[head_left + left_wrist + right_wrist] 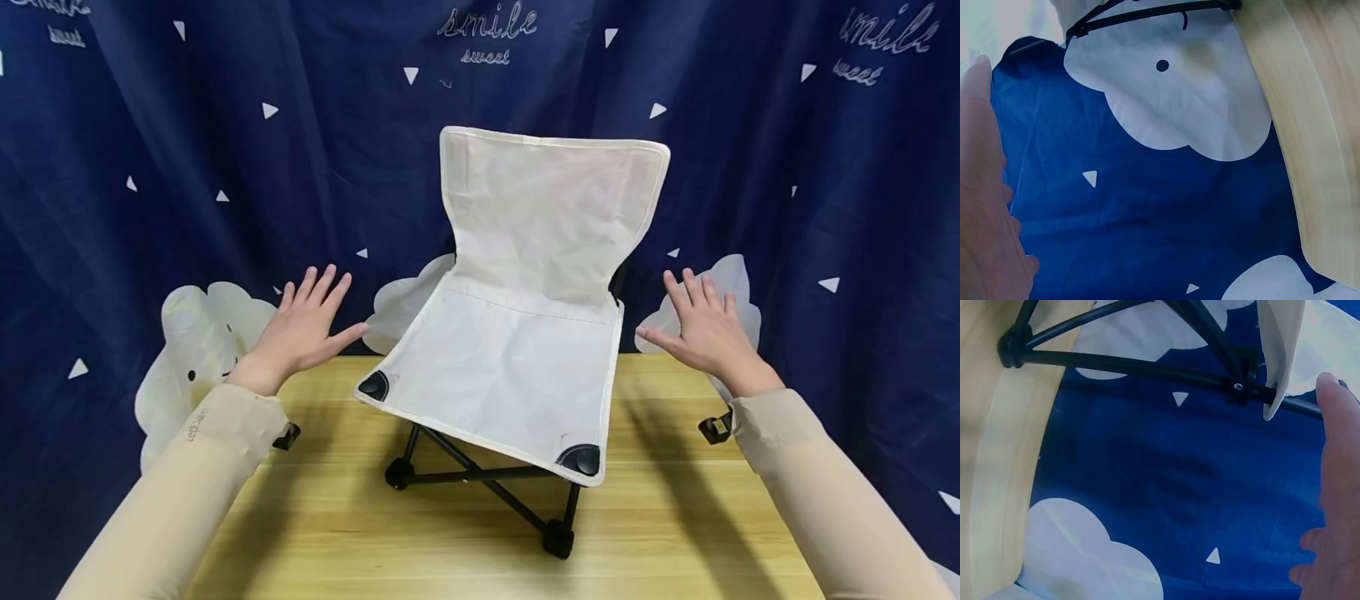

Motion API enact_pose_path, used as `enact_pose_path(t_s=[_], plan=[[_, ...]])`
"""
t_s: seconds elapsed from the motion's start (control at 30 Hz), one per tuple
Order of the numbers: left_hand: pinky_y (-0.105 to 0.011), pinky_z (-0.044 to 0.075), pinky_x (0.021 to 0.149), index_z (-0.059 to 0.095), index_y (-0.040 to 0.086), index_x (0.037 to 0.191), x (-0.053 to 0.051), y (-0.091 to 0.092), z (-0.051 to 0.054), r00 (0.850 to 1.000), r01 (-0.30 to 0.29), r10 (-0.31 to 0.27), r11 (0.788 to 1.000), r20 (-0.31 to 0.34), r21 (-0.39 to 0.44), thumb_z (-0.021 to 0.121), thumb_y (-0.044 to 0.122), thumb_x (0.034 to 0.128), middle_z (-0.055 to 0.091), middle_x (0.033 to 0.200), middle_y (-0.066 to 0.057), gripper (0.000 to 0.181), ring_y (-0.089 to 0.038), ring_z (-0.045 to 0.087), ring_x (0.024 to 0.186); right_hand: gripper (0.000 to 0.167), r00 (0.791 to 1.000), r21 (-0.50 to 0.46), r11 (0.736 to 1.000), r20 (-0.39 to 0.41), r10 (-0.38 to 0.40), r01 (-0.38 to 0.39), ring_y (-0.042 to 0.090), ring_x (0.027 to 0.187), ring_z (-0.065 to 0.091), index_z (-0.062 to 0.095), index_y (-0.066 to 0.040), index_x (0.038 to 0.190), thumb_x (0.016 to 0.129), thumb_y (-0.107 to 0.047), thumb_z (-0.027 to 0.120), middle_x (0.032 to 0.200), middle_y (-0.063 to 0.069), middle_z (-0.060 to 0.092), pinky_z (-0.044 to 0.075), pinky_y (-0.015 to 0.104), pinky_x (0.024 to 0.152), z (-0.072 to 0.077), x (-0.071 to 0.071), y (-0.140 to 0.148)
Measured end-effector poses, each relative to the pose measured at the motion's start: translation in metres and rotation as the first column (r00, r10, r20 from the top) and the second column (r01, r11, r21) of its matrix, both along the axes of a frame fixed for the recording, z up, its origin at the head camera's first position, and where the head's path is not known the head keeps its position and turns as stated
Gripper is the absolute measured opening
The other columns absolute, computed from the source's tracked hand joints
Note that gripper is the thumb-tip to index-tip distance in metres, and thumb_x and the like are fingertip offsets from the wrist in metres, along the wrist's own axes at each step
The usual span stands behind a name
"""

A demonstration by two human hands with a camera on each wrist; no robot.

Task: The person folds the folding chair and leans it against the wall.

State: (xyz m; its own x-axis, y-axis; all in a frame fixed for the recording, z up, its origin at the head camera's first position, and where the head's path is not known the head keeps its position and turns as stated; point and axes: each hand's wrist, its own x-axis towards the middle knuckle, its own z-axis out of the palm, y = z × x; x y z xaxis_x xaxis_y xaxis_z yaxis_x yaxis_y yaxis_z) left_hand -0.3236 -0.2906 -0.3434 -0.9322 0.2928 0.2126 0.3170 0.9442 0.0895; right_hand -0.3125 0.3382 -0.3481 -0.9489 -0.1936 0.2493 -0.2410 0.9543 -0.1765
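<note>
A folding camping chair with a white fabric seat (pixel 517 367) and backrest (pixel 551 217) stands unfolded on the wooden table, turned slightly to one side. Its black frame (pixel 480 475) crosses under the seat and ends in black feet. To the chair's left, my left hand (pixel 307 325) is held in the air with fingers spread, touching nothing. On the other side my right hand (pixel 705 329) is likewise raised, fingers spread, apart from the chair. Close by the right hand in the right wrist view runs a black frame tube (pixel 1129 364). Only part of each hand shows in the wrist views.
The wooden tabletop (pixel 465 575) lies under the chair, its far edge against a dark blue curtain (pixel 337 167). White cloud shapes and small triangles are printed on the curtain. Small black wrist-worn parts (pixel 716 427) show beneath the cuffs.
</note>
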Motion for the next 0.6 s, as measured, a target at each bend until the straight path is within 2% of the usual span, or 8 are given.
enact_pose_path(t_s=[0.23,0.6], plan=[[-0.072,0.002,0.134,0.011,0.013,0.176,0.0032,0.002,0.0011,1.0,0.027,-0.027,0.999,0.0,0.042,0.048,0.071,0.1071,0.0,0.184,-0.017,0.097,-0.043,-0.008,0.169,0.11,0.998,-0.06,0.997,-0.058,0.038,-0.041,0.058,0.165,0.005,0.01,-0.01,0.175,0.099,-0.064,0.068,0.181,0.028,0.004,0.006,0.081,0.128,-0.0009,0.0032,-0.002],[-0.064,0.017,0.136,0.024,0.011,0.174,0.0052,0.0073,0.004,0.989,0.139,-0.133,0.987,-0.068,0.082,0.066,0.062,0.1027,0.012,0.183,-0.015,0.097,-0.041,0.011,0.17,0.106,0.979,-0.14,0.982,-0.181,0.097,-0.124,0.053,0.161,0.027,0.029,-0.005,0.171,0.091,-0.048,0.083,0.177,0.028,0.026,0.022,0.074,0.129,-0.0005,0.007,-0.0044]])
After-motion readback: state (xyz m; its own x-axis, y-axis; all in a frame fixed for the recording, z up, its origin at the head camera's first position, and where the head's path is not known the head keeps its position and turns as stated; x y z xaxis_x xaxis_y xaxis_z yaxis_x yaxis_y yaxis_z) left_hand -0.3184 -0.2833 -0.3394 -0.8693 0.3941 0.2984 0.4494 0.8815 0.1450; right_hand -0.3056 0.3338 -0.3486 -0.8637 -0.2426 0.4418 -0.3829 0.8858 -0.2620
